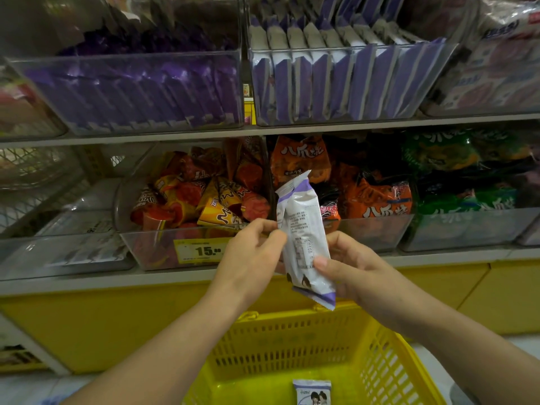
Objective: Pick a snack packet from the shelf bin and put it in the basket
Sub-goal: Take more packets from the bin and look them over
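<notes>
Head view: both hands pinch a white-purple packet point(304, 238) upright above the yellow basket point(380, 355); left hand point(248, 258) fingers curled at its edge, right hand point(347, 264) thumb pressed low. Shelf bins point(181, 247) behind.

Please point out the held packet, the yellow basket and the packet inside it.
held packet point(304, 226), head view, white printed middle.
yellow basket point(292, 340), head view, far wall.
packet inside basket point(312, 393), head view, front.
</notes>
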The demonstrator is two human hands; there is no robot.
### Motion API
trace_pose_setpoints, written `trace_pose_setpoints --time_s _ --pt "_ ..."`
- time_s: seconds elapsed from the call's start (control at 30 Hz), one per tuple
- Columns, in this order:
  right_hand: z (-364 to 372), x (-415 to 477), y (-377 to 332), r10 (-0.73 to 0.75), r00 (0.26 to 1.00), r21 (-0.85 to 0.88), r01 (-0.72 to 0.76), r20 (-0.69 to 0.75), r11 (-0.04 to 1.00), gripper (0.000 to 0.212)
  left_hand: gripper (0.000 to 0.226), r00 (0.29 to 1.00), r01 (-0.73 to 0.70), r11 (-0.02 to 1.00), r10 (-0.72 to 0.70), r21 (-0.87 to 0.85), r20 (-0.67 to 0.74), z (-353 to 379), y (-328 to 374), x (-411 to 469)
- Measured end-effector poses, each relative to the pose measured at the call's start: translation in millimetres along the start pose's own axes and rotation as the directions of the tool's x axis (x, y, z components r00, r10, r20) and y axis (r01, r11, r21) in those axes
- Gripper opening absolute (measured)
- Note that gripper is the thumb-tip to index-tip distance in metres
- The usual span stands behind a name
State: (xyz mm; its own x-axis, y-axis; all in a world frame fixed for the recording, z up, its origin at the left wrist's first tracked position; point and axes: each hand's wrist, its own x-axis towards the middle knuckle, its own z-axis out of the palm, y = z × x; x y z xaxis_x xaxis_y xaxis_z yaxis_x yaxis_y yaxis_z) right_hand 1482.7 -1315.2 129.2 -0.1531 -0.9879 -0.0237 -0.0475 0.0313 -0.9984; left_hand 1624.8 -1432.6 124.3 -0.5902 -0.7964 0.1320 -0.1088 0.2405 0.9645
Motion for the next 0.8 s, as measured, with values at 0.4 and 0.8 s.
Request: trace_pose_setpoints --time_s 0.4,0.8 --pt "0.8 -5.2 -21.1 -0.091 0.996 0.276 0.093 -0.021 0.957 0.041 0.055 0.939 -0.161 0.958 0.222 -0.236 0.263 -3.5 19.1 -6.8" --pt "13.4 -20.6 -112.0 -0.583 0.808 -0.895 0.318 0.083 0.314 0.082 0.064 0.908 -0.418 0.907 0.417 -0.044 -0.038 -26.4 111.0 -17.7"
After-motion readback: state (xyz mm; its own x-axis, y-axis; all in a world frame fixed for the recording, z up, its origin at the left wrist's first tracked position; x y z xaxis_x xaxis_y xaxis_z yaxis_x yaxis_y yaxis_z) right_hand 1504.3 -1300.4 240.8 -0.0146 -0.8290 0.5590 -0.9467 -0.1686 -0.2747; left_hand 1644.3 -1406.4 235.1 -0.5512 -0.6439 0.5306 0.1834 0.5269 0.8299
